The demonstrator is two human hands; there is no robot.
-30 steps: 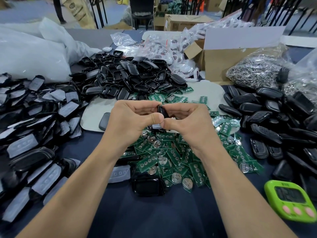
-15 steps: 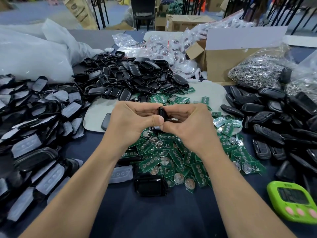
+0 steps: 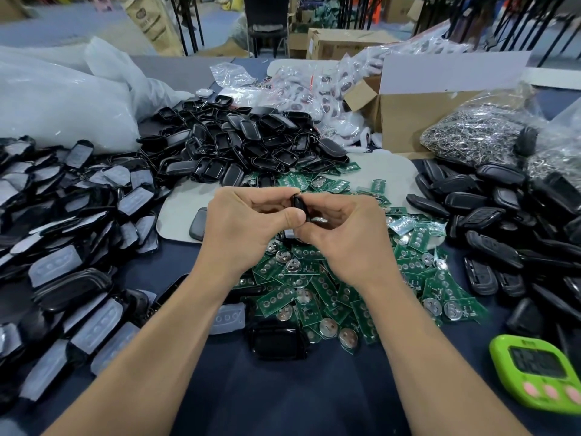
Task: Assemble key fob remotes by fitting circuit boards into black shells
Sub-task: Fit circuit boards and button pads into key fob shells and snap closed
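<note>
Fingers [image 3: 271,197] of left hand [image 3: 242,226] and right hand [image 3: 344,236] tight around black shell [image 3: 298,203], over circuit boards [image 3: 319,280].

Green circuit boards [image 3: 317,278] with silver discs — glossy black shells [image 3: 245,143], lime-green timer [image 3: 540,372], navy tablecloth [image 3: 283,398]

A lime-green digital timer [image 3: 539,372] with three pink buttons lies at the near right edge of the dark blue table cover [image 3: 283,401]. Farther back on the right, an open cardboard box [image 3: 408,121] stands with its pale flap raised. Just beside it lies a clear bag of metal key rings [image 3: 471,133]. Left of the box lies a heap of small clear packets [image 3: 314,92], holding what may be white-and-red tags. A large white plastic bag [image 3: 56,105] fills the far left. A pale grey mat [image 3: 383,174] lies mid-table. Beyond the table stand a black chair [image 3: 267,23], a brown paper sack [image 3: 154,23] and another carton [image 3: 339,42].
</note>
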